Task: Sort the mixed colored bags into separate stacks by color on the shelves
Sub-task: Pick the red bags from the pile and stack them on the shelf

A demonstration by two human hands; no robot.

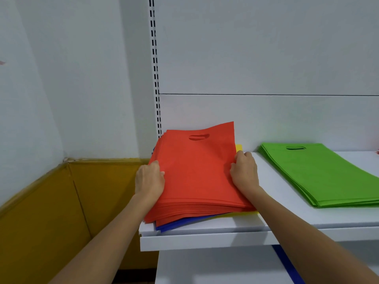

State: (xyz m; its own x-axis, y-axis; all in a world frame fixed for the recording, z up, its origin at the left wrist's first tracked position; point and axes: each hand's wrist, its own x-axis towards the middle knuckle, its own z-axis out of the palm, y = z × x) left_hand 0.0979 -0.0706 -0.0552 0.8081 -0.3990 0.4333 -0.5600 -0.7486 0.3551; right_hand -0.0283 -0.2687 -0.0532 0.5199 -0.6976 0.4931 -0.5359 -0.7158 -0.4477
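The red bags (196, 171) lie as a thick layer on top of the mixed pile at the left end of the shelf (205, 240). Blue bags (174, 223) and yellow bags (242, 214) show beneath them. The left hand (149, 179) grips the reds' 9 o'clock edge and the right hand (245, 171) their 3 o'clock edge, fingers curled round it. The green stack (320, 175) lies apart at 3 o'clock. The step in hand looks like separating the reds. Next they need lifting clear, level and together, without dragging the blue bags along.
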